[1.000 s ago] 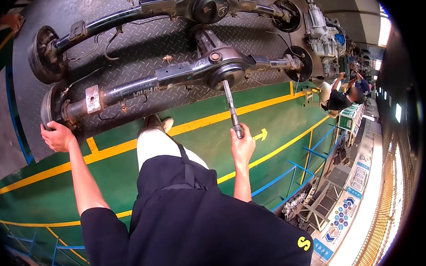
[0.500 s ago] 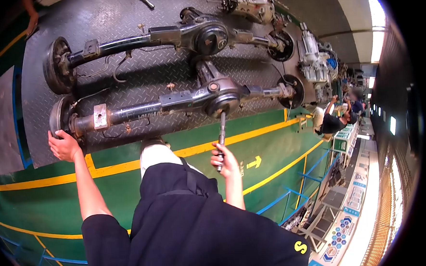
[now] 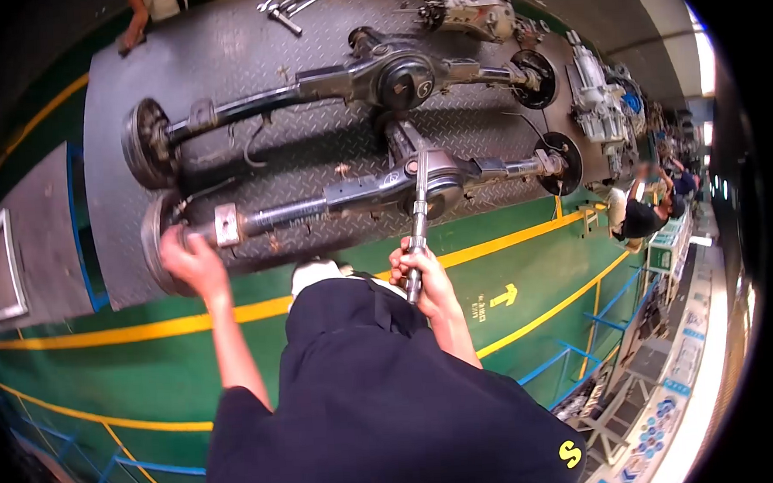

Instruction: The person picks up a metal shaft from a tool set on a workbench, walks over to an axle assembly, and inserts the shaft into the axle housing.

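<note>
My right hand point(image 3: 425, 274) is closed around the handle of a long metal torque wrench point(image 3: 420, 209). The wrench points away from me, and its far end overlaps the round central housing point(image 3: 441, 190) of the near axle point(image 3: 289, 213). Whether it touches the housing, I cannot tell. At the axle's left end, my left hand point(image 3: 197, 264) is by the brake drum point(image 3: 158, 245), thumb and fingers apart. Motion blurs it, so its contact with the drum is unclear. Behind lies a second black axle point(image 3: 321, 83), roughly parallel.
Both axles lie on a tread-plate table point(image 3: 110, 221). Several wrenches point(image 3: 287, 15) and a gearbox point(image 3: 471, 14) are at its far side. Another person's hand point(image 3: 137, 29) is at the far left corner. More people point(image 3: 643, 215) stand at right. Yellow lines point(image 3: 259, 311) mark the green floor.
The view has shifted, so the table appears further right. The wrench has swung up from the housing's lower front to across its top. My left hand has moved inward along the drum.
</note>
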Motion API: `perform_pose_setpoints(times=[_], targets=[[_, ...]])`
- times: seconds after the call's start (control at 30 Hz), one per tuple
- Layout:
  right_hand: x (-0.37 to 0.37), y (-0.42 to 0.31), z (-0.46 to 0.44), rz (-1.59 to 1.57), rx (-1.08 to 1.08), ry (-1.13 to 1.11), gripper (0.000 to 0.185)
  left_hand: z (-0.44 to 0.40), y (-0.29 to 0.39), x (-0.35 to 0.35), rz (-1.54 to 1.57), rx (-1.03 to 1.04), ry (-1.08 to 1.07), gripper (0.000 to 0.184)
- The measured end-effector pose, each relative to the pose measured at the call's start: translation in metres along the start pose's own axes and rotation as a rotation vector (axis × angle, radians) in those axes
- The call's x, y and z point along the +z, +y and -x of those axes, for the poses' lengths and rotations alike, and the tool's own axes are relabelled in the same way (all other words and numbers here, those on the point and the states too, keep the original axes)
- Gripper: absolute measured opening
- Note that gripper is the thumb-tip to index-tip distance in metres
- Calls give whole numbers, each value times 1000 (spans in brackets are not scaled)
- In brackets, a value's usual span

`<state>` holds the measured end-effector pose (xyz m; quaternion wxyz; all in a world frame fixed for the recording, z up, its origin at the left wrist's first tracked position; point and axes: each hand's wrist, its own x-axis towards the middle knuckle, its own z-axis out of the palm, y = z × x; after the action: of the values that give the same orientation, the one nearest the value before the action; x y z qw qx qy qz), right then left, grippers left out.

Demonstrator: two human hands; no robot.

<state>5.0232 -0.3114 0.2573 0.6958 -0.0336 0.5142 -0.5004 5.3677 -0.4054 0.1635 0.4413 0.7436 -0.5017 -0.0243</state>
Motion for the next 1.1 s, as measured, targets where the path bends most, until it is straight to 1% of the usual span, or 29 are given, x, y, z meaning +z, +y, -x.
perform_pose_setpoints(times=[0.03, 0.07, 0.1, 0.13, 0.2, 0.23, 0.27, 0.3, 0.33, 0.37, 0.4, 0.43, 0.47, 0.5, 0.53, 0.57, 0.6, 0.63, 0.67, 0.73, 0.77, 0.8, 0.87, 0.9, 0.93, 0.97, 1.0, 1.07, 1.1], targets=[[8, -2, 2, 153, -122, 24, 29, 3, 47, 6, 282, -177, -228, 20], [12, -5, 4, 258, -206, 2, 32, 8, 83, 21, 540, -323, -469, 19], [13, -8, 3, 339, -257, -11, 35, 18, 107, 42, 785, -368, -716, 26], [11, -10, 2, 420, -298, -17, 39, 22, 147, 50, 992, -464, -958, 34], [11, -12, -2, 641, -476, 50, 46, 39, 198, 73, 1398, -560, -1297, 39], [14, -19, 3, 775, -480, 118, 52, 44, 222, 76, 1498, -601, -1401, 36], [16, -25, 8, 756, -489, 136, 52, 47, 241, 81, 1594, -636, -1508, 34], [16, -30, 12, 832, -504, 147, 53, 55, 245, 98, 1619, -1093, -1388, 25], [14, -35, 13, 909, -517, 158, 54, 59, 254, 106, 1662, -1202, -1247, 33], [8, -38, 13, 847, -537, 143, 58, 62, 255, 117, 1601, -1296, -1192, 35], [0, -39, 13, 822, -543, 164, 58, 65, 254, 128, 1535, -1383, -1134, 37], [-9, -40, 12, 777, -569, 130, 58, 70, 254, 135, 1480, -1441, -1098, 38], [-18, -42, 13, 730, -592, 99, 59, 74, 258, 138, 1458, -1465, -1061, 37], [-27, -50, 20, 697, -515, 103, 59, 81, 264, 140, 1424, -1477, -1040, 36], [-43, -49, 20, 639, -555, 135, 54, 88, 272, 141, 1387, -1490, -1016, 35], [-60, -50, 18, 618, -571, 207, 51, 98, 281, 145, 1358, -1481, -1045, 35], [-78, -53, 18, 596, -588, 279, 47, 109, 291, 151, 1308, -1451, -1042, 34], [-97, -56, 20, 504, -609, 303, 42, 121, 303, 158, 1262, -1414, -1046, 33], [-117, -61, 25, 355, -614, 289, 38, 136, 314, 165, 1223, -1334, -1101, 31], [-163, -74, 42, 45, -607, 226, 39, 175, 344, 180, 1124, -1230, -1185, 29], [-182, -80, 55, -137, -633, 155, 46, 195, 364, 186, 1064, -1217, -1245, 28], [-207, -83, 66, -372, -608, 72, 51, 217, 380, 190, 998, -1209, -1301, 27], [-261, -91, 86, -623, -629, -86, 54, 272, 406, 206, 936, -1176, -1398, 26], [-290, -96, 93, -634, -667, -72, 54, 301, 422, 210, 882, -1141, -1481, 26], [-319, -96, 100, -573, -691, 33, 55, 330, 435, 215, 816, -1105, -1560, 25], [-341, -97, 109, -520, -706, 142, 56, 357, 448, 219, 811, -1088, -1683, 24], [-361, -99, 120, -552, -738, 166, 56, 387, 462, 223, 723, -1070, -1738, 23], [-397, -112, 144, -511, -795, 245, 57, 442, 489, 224, 611, -951, -1875, 22], [-415, -119, 158, -582, -809, 156, 59, 473, 501, 218, 650, -835, -1907, 19]])
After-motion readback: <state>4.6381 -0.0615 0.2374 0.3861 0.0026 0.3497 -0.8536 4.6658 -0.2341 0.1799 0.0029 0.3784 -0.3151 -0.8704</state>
